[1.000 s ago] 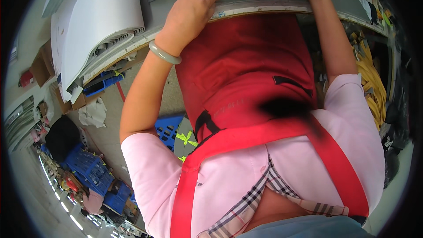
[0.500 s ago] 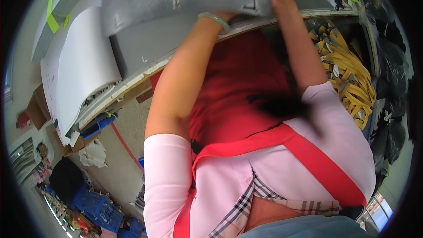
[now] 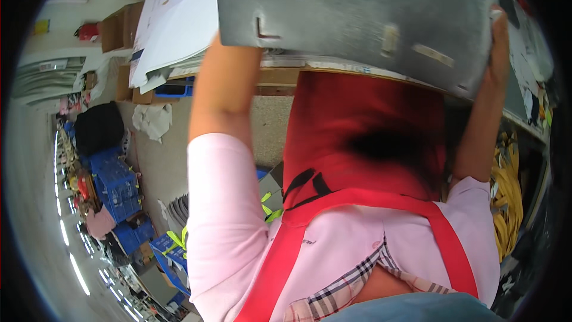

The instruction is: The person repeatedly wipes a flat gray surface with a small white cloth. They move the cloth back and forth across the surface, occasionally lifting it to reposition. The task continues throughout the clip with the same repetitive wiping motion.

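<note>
A large stiff grey board [image 3: 333, 12] fills the top of the view, raised above the edge of the workbench [image 3: 351, 70]. It carries an L-shaped dark mark near its left corner and two pale rectangular patches toward the right. My right hand [image 3: 498, 45] is closed on the board's right edge, with the thumb near the top of that side. My left forearm [image 3: 223, 83] goes up behind the board's left part, which hides the left hand and its fingers.
White sheets [image 3: 179, 30] lie on the bench's left end, a cardboard box [image 3: 121, 25] beyond them. Yellow strips [image 3: 506, 203] are piled below the bench at right. Blue crates [image 3: 116, 185] and a black bundle [image 3: 100, 128] stand on the floor at left.
The view has swung left, showing more floor and crates. The grey board now sits further right in the picture, still raised, and my left hand has gone out of sight behind it.
</note>
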Action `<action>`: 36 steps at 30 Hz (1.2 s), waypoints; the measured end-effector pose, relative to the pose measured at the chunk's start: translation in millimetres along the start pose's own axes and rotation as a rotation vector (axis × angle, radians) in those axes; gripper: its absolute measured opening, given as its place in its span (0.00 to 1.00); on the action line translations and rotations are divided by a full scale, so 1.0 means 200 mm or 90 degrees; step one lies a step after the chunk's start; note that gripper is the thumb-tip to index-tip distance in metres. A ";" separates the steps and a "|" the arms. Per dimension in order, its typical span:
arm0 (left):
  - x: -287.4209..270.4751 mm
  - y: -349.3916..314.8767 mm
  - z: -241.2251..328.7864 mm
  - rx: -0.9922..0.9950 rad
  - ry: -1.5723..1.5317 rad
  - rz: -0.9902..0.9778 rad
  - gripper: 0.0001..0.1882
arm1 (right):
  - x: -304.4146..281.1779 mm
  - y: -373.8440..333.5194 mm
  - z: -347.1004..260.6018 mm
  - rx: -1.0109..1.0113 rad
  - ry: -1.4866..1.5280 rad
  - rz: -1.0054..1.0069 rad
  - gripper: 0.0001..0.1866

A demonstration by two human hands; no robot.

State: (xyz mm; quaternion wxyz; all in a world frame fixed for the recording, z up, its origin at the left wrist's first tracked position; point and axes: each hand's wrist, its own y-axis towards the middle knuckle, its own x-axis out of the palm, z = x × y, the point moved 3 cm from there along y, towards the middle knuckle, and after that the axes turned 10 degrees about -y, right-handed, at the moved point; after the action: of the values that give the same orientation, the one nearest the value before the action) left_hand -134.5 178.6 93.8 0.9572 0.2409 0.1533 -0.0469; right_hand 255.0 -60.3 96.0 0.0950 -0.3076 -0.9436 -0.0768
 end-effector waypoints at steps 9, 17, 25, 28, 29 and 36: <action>-1.77 -0.15 -0.53 -0.367 0.144 0.317 0.13 | -0.01 -0.02 0.03 0.120 0.086 -0.051 0.23; -1.68 -0.56 -0.69 -0.498 -0.021 0.385 0.19 | -0.12 0.12 0.27 0.190 -0.021 -0.129 0.24; -1.91 -0.60 -0.77 -0.535 -0.076 0.285 0.27 | -0.18 0.24 0.48 0.119 -0.449 -0.179 0.25; -1.84 -0.57 -0.58 -0.280 0.298 0.311 0.32 | -0.33 0.40 0.59 0.038 -0.552 -0.206 0.23; -1.69 -0.58 -0.46 -0.177 0.410 0.283 0.27 | -0.40 0.44 0.59 0.026 -0.622 -0.213 0.25; -0.10 -0.83 0.39 0.066 0.105 -0.236 0.10 | -0.15 0.29 0.32 0.049 -0.678 -0.153 0.09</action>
State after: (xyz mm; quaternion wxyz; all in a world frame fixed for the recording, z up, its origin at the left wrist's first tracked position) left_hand -159.8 -4.8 90.9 0.9027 0.2603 0.2705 -0.2105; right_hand 304.7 -17.7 31.8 -0.3945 -0.1905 -0.8917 0.1137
